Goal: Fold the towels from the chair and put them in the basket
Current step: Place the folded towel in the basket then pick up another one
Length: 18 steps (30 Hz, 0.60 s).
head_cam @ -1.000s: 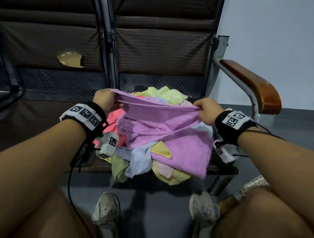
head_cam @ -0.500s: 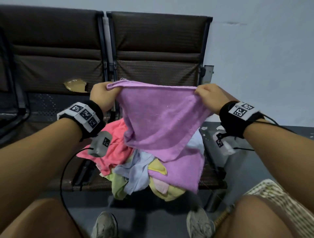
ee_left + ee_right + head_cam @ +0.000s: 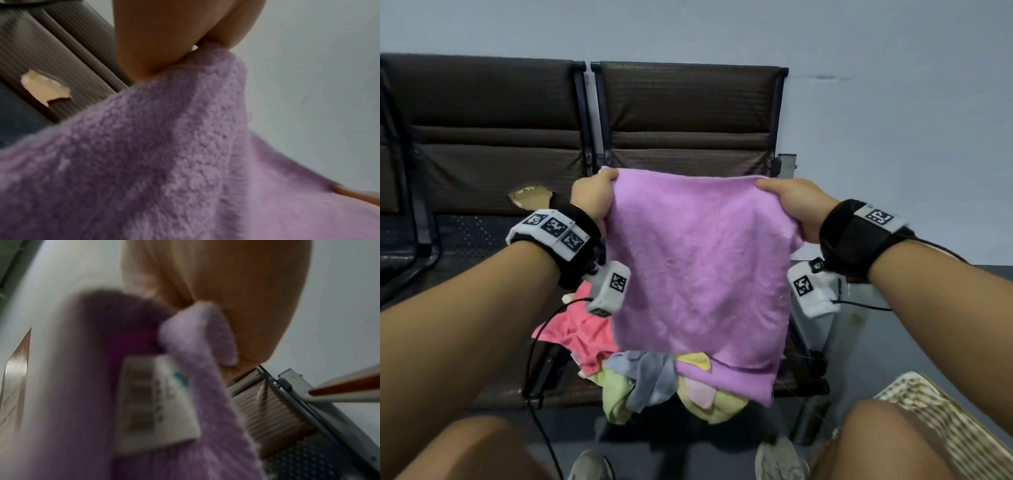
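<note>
A purple towel [image 3: 698,263] hangs spread flat in front of me above the chair seat. My left hand [image 3: 594,195] grips its top left corner and my right hand [image 3: 787,202] grips its top right corner. The left wrist view shows fingers [image 3: 156,40] pinching the purple towel [image 3: 164,154]. In the right wrist view the towel [image 3: 164,402] bunches in the hand, with a white care label [image 3: 156,402] showing. Below lies a pile of towels [image 3: 654,380] on the chair: pink, blue, green, yellow and another purple one. A woven basket [image 3: 941,421] sits at the lower right.
Two dark brown seats [image 3: 681,113] stand against a pale wall; the left backrest has a torn patch [image 3: 530,198]. A wooden armrest [image 3: 349,386] shows in the right wrist view. My knees and shoes are at the bottom of the head view.
Both hands have lifted the purple towel up off the pile and pulled it taut, so it now hangs flat and free. My head has tilted up.
</note>
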{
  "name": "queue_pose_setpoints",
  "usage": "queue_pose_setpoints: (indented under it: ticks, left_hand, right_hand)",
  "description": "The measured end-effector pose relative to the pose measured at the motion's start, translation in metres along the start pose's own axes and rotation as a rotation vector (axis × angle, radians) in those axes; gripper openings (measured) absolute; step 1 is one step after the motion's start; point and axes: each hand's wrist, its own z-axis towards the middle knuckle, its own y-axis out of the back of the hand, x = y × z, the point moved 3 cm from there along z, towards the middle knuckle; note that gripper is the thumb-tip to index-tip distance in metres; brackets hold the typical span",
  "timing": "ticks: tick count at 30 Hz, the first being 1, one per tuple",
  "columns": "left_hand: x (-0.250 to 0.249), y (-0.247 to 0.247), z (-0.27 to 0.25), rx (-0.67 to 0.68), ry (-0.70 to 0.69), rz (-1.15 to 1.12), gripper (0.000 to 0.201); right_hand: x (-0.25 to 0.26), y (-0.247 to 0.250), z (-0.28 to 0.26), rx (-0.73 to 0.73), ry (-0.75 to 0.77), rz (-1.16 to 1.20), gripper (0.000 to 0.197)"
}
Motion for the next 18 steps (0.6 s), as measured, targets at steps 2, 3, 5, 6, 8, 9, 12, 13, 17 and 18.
queue_pose_setpoints:
  ticks: [2,3,5,6,8,9,12,13,17,18]
  left_hand:
    - [0.005,-0.016,-0.013,0.054,0.038,-0.023,0.039]
    - [0.006,-0.026,-0.022,0.100,0.045,-0.026,0.038]
    - [0.008,-0.045,-0.045,0.220,0.038,-0.049,0.031]
    - [0.008,-0.054,-0.057,0.291,0.031,-0.064,0.030]
    - [0.008,-0.069,-0.083,0.432,-0.038,-0.052,0.035]
    - [0.009,-0.073,-0.092,0.479,-0.093,-0.018,0.035]
    - [0.008,-0.075,-0.108,0.611,-0.174,0.044,0.019]
    - [0.008,-0.074,-0.108,0.636,-0.136,0.017,0.019]
    - [0.012,-0.062,-0.090,0.412,-0.028,-0.061,0.016]
    - [0.014,-0.060,-0.084,0.357,-0.020,-0.059,0.010]
  right_hand:
    - [-0.005,-0.016,-0.005,0.063,-0.052,0.062,0.028]
    - [-0.007,-0.025,-0.008,0.093,-0.062,0.083,0.022]
    - [-0.008,-0.043,-0.014,0.131,-0.067,0.123,0.017]
    - [-0.008,-0.051,-0.015,0.146,-0.067,0.155,0.016]
    - [-0.008,-0.063,-0.016,0.193,-0.084,0.259,0.024]
    - [-0.007,-0.068,-0.017,0.243,-0.108,0.309,0.031]
    - [-0.007,-0.072,-0.023,0.363,-0.145,0.333,0.022]
    - [-0.009,-0.070,-0.021,0.349,-0.139,0.322,0.013]
    - [-0.016,-0.061,-0.017,0.286,-0.099,0.147,0.027]
    - [-0.014,-0.059,-0.018,0.305,-0.086,0.111,0.029]
